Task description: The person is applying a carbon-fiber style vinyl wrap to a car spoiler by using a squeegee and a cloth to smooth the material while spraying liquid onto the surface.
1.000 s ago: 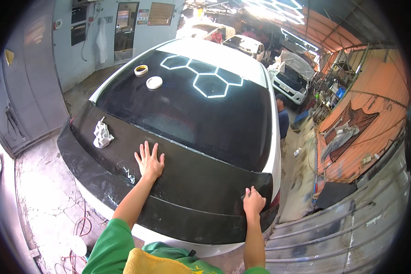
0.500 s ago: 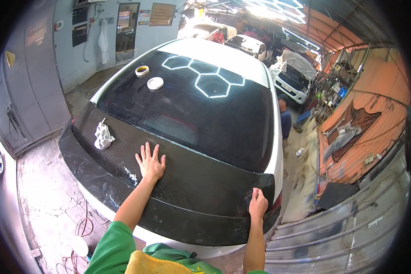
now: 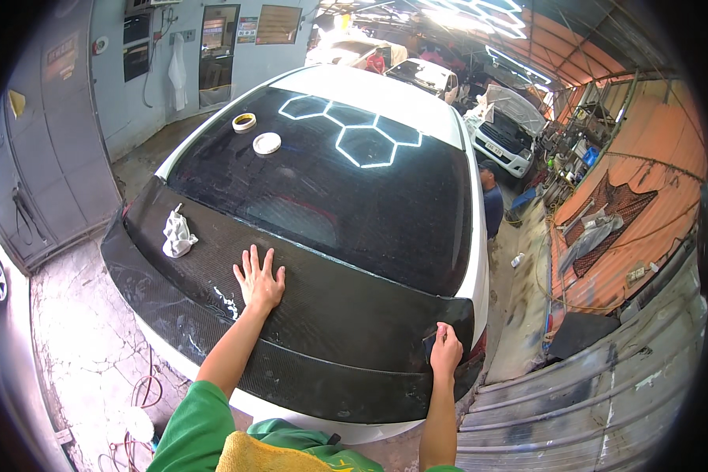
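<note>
A dark, carbon-weave trunk lid (image 3: 346, 318) with a raised rear lip spans the back of a white car. My left hand (image 3: 259, 285) rests flat on it, fingers spread. Toward the right end of the lid, my right hand (image 3: 446, 350) is closed around a small dark flat piece (image 3: 429, 344), possibly sandpaper; most of it is hidden by the fingers. A crumpled white cloth (image 3: 178, 234) lies on the lid to the left. White smears (image 3: 226, 303) mark the surface beside my left forearm.
Two tape rolls, one yellow-cored (image 3: 245, 123) and one white (image 3: 267, 143), lie on the rear window (image 3: 330, 197). A person (image 3: 491, 200) is beyond the car's right side. Hoses (image 3: 143, 389) lie on the floor at left. Corrugated metal sheeting (image 3: 574, 409) runs along the right.
My right hand has shifted very slightly, with the dark piece still in it. The left hand stays in place on the lid.
</note>
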The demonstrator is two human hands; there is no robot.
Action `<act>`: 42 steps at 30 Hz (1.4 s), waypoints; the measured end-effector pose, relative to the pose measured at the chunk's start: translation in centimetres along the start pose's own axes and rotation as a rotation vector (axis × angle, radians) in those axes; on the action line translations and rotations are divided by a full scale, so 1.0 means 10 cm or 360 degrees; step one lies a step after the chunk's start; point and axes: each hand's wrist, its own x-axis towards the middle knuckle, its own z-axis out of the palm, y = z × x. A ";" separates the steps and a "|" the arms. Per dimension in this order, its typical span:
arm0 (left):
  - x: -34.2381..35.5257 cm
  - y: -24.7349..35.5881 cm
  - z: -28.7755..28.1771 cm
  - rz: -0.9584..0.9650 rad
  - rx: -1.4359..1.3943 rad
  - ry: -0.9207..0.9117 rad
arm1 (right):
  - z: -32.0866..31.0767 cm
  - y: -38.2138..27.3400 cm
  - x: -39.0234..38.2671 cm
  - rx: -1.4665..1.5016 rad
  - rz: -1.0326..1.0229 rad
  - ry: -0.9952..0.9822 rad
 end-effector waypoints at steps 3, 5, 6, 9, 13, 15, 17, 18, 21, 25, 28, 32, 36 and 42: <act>0.00 0.01 -0.01 -0.0003 0.0006 -0.0008 | 0.00 0.00 0.00 0.0021 0.0004 -0.0003; 0.00 0.01 -0.01 -0.0001 0.0003 -0.0011 | 0.00 0.02 0.00 0.0026 0.0013 -0.0018; 0.00 0.01 -0.01 0.0001 0.0002 -0.0012 | 0.00 0.03 0.01 0.0028 0.0023 -0.0032; 0.00 0.00 0.00 0.0005 -0.0003 -0.0006 | -0.01 0.03 0.00 0.0038 0.0032 -0.0040; -0.01 0.01 -0.03 -0.0007 -0.0006 -0.0023 | -0.02 0.01 0.00 0.0039 0.0022 -0.0033; 0.00 0.02 -0.01 0.0000 -0.0015 -0.0018 | -0.04 -0.01 0.02 0.0033 0.0031 -0.0029; 0.00 0.02 -0.03 -0.0002 0.0019 -0.0018 | 0.00 0.03 0.01 0.0068 0.0047 -0.0050; 0.00 0.04 -0.04 -0.0002 0.0018 -0.0019 | 0.00 0.04 0.02 0.0076 0.0044 -0.0049; 0.00 0.00 0.00 0.0003 0.0024 -0.0004 | -0.02 0.00 0.01 0.0092 0.0043 -0.0047; 0.00 -0.03 0.02 0.0014 0.0032 0.0029 | -0.04 -0.04 0.01 0.0116 0.0055 -0.0050; 0.00 0.01 0.02 0.0025 0.0021 0.0026 | -0.03 0.01 0.02 0.0118 0.0036 -0.0042; -0.01 0.01 0.01 0.0012 0.0028 0.0019 | -0.01 0.04 0.02 0.0167 0.0021 -0.0033; -0.01 0.01 -0.01 0.0010 0.0028 0.0009 | -0.02 0.03 0.03 0.0186 0.0056 -0.0056; 0.01 0.00 0.02 0.0013 0.0021 0.0017 | -0.02 0.04 0.03 0.0133 0.0037 -0.0034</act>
